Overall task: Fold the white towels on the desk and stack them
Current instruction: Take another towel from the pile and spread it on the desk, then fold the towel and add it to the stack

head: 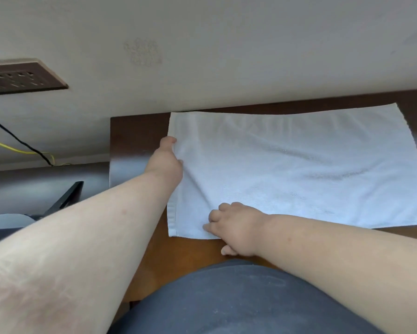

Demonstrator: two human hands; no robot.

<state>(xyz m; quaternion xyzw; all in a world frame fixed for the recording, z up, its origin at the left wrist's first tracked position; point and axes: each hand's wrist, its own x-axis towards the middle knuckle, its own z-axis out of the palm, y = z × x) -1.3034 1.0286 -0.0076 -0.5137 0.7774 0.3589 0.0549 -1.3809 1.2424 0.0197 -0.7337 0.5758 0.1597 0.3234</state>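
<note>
Towel (299,169): white, one seen. Spread flat on the desk, long side running left to right, far edge close to the wall. Right end reaches the frame edge. Surface mostly smooth; shallow creases run from the left edge toward the near left corner.

Desk (190,251): brown wood, glossy. Bare strips show left of the towel and along the near edge; a narrow dark strip shows behind the towel against the wall.

Wall (202,44): pale, with a rough patch above the towel's far left corner.

Left hand (165,162): at the towel's left edge, toward the far corner. Thumb lies on top of the hem, fingers are tucked under the cloth and hidden. Reads as a pinch on the edge. Forearm crosses the frame from lower left.

Right hand (236,229): on the towel's near edge, near the near left corner. Fingers curled on top of the cloth, thumb below the edge on the desk side. Pinches the hem; the exact contact under the cloth is hidden.

Towel relative to grip: both holds sit on the left end; the rest of the towel extends right, lying flat and untouched.

Socket panel (21,77): dark brown, on the wall at upper left, a black plug in its left end.

Cables (14,138): one black, one yellow, running along the wall below the panel.

Lap (238,300): grey cloth at the near edge of the desk.
</note>
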